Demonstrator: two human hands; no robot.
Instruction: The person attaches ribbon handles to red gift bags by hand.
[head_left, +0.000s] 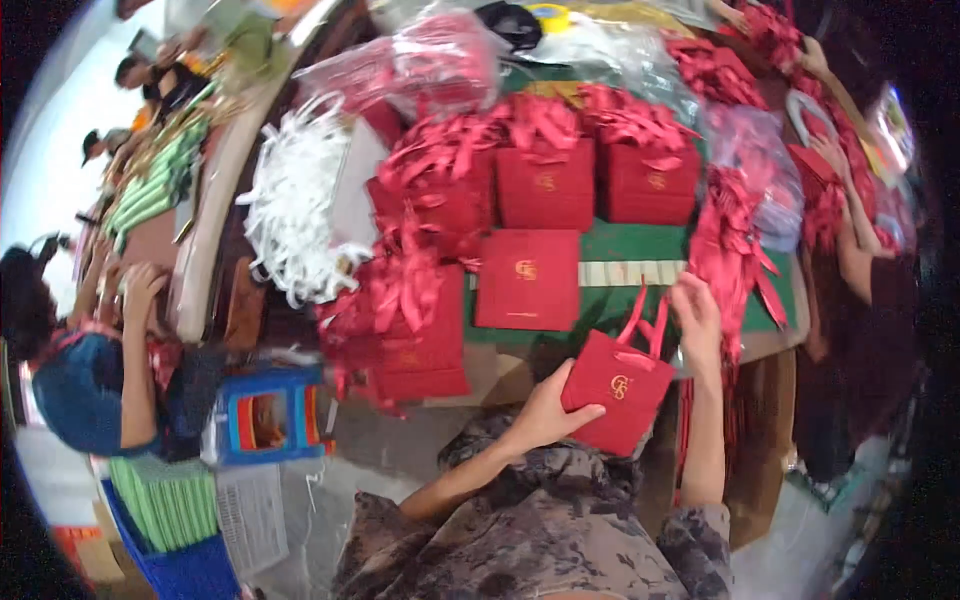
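A small red gift bag with a gold emblem is tilted above my lap. My left hand grips its left side, thumb across the front. At the top of the bag, my right hand has its fingers closed at the red ribbon handle; the fingertips are partly blurred. Just beyond, a flat red bag lies on the green table mat, beside a strip of pale labels or tape.
Stacked red bags with ribbons line the back, more at left. White cords heap beside them. Loose red ribbons hang at right. A blue plastic stool stands lower left. Other people work on both sides; one co-worker's hand is at right.
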